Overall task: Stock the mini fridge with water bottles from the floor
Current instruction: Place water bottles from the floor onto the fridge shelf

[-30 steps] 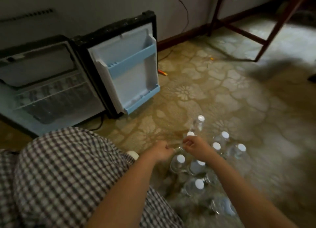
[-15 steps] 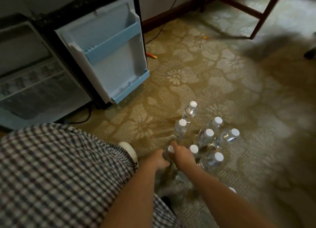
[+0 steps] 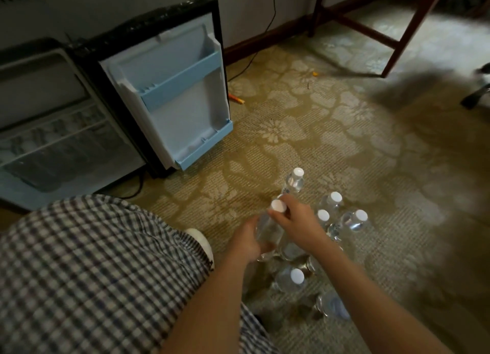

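- On the patterned carpet [image 3: 344, 146], right of the open mini fridge [image 3: 53, 130], a person picks one water bottle [image 3: 267, 231] out of the other bottles [image 3: 350, 222] standing near them: the pick-up step.
- Left hand [image 3: 248, 243] wraps the bottle's lower body. Right hand [image 3: 298, 222] curls round its neck beside the white cap [image 3: 278, 206]. Blur hides the exact finger placement.
- The bottle sits tilted, apparently clear of the floor.
- The likely next move is to carry it far and left to the fridge, whose door [image 3: 172, 93] stands open.
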Demonstrator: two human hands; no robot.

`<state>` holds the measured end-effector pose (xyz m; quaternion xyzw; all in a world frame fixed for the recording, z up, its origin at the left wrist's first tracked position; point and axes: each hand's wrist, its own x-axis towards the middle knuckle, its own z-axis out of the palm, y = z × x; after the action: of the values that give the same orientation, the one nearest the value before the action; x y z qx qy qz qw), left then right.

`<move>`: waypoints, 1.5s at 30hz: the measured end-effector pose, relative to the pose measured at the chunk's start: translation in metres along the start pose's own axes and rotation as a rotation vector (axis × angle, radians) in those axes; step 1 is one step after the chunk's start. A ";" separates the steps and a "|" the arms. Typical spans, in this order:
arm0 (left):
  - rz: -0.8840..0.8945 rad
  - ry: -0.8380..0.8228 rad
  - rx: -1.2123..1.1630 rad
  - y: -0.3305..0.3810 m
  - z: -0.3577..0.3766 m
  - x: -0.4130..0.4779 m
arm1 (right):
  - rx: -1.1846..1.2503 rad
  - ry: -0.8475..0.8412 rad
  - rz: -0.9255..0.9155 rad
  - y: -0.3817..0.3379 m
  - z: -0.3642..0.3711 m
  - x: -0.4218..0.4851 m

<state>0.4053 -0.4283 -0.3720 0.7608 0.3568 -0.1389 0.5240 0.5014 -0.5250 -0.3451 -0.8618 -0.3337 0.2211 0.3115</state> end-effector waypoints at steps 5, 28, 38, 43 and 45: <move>0.138 0.186 0.022 0.028 -0.026 -0.008 | 0.023 0.067 -0.159 -0.055 -0.032 0.010; 0.250 0.737 -0.212 0.019 -0.312 -0.094 | -0.072 0.040 -0.717 -0.359 0.011 0.104; 0.170 0.758 -0.223 -0.056 -0.392 -0.040 | -0.241 -0.045 -0.556 -0.414 0.110 0.170; 0.085 0.699 -0.229 -0.088 -0.423 -0.014 | -0.157 -0.144 -0.375 -0.417 0.155 0.212; 0.044 0.646 -0.142 -0.094 -0.435 -0.011 | -0.105 -0.153 -0.354 -0.416 0.168 0.228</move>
<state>0.2620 -0.0237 -0.2521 0.7348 0.4967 0.1459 0.4384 0.3751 -0.0543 -0.2189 -0.7856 -0.5135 0.2099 0.2740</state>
